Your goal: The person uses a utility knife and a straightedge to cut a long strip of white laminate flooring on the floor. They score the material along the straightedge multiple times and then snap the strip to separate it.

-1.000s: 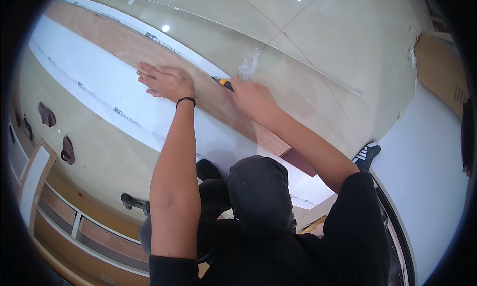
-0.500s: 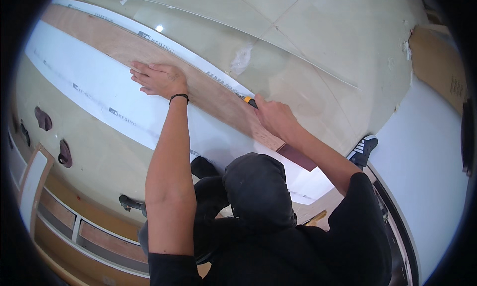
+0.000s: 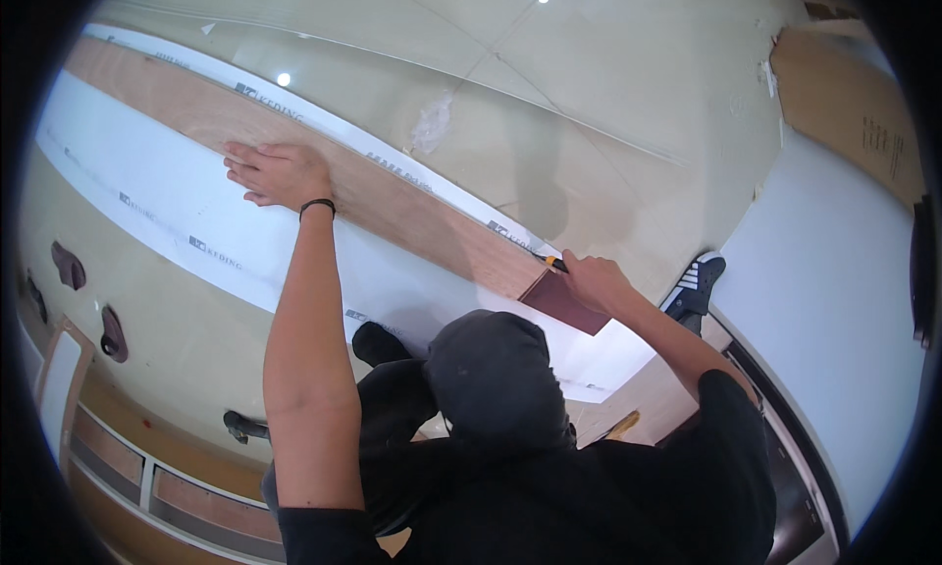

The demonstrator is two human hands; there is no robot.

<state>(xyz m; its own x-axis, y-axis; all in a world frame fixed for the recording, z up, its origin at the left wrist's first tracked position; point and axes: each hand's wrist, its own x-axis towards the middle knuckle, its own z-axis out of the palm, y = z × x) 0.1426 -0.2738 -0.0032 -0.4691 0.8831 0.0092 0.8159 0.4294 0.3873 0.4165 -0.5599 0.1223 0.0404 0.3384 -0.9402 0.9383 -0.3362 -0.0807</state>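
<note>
My left hand lies flat with its fingers apart on a long wooden strip. The strip rests lengthwise on a white printed sheet, part of which shows along its far edge. In my right hand is a utility knife, black with a yellow part, its tip at the far edge of the strip. A dark reddish-brown piece lies at the strip's right end, close to my right hand. Whether the blade is cutting into the sheet is too small to tell.
A large white panel and a brown cardboard piece lie at the right. Crumpled clear plastic is on the tiled floor beyond the strip. Dark slippers and a cabinet frame are at the left. A striped black shoe stands near my right arm.
My right hand has drawn the knife along the strip's far edge, rightward and nearer, toward the reddish-brown piece. My left hand stays pressed on the strip; the whole view has shifted slightly.
</note>
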